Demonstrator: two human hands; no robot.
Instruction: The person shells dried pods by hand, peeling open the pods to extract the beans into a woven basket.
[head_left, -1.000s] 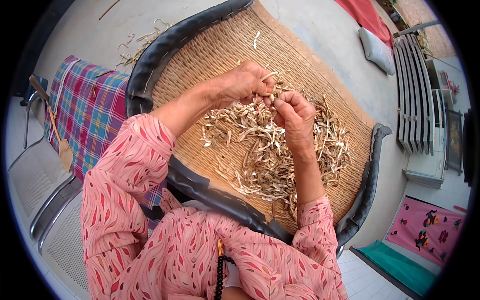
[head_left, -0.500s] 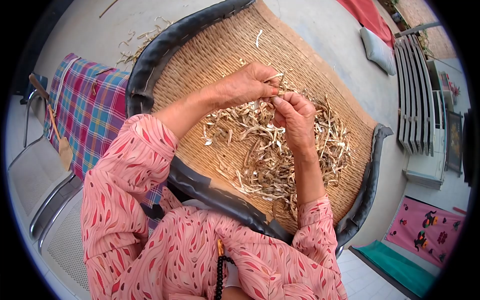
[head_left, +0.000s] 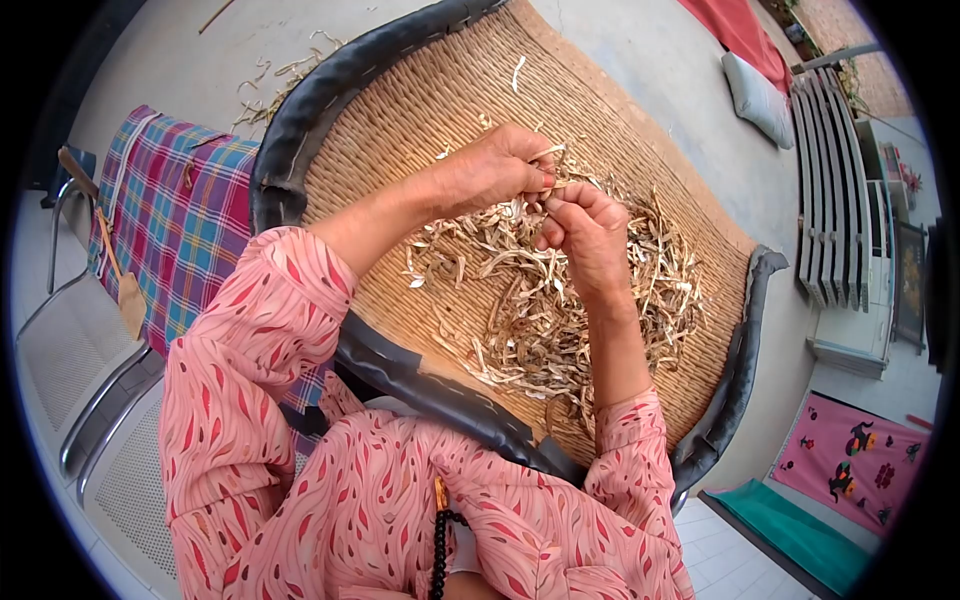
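Note:
A woven tray (head_left: 400,130) with a black padded rim lies before me, bearing a heap of dry, pale and brown pods or strips (head_left: 540,330). Over the heap, the fingertips of both hands meet. My left hand (head_left: 492,172) is closed in a pinch on a thin pale strip (head_left: 547,153), which pokes out past the fingers. Close against it on the right, my right hand (head_left: 590,235) pinches the lower end of what seems the same strip; the fingertips partly hide it.
Metal chairs (head_left: 75,345) stand at the left, with a plaid cloth (head_left: 180,200) and a wooden-handled tool (head_left: 130,305). More dry strips (head_left: 262,105) lie on the floor behind the tray. At the right are a grey cushion (head_left: 757,100), stacked slats (head_left: 828,190) and a pink cloth (head_left: 850,455).
Compared with a second ago, my left hand has shifted slightly right and down. The fingertips of both hands stay together, and my right hand's lower fingers have moved slightly.

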